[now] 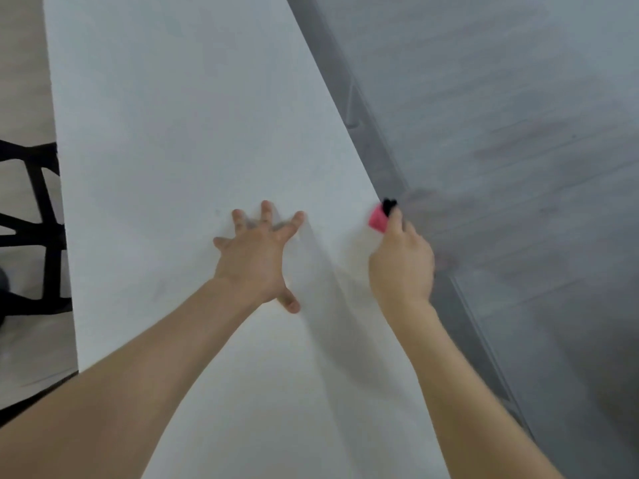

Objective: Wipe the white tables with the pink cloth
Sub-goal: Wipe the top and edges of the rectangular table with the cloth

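Note:
A long white table (179, 133) runs away from me through the middle of the view. My left hand (257, 255) lies flat on it with the fingers spread. My right hand (401, 267) is at the table's right edge and grips a pink cloth (377, 220), of which only a small corner shows past the fingers. A small black patch (389, 205) shows at the top of the cloth. The right hand is blurred, and most of the cloth is hidden under it.
A grey wooden floor (518, 133) lies to the right of the table, with a grey frame or rail (366, 115) running along below the table's edge. A black chair (31, 219) stands at the left side on a lighter floor.

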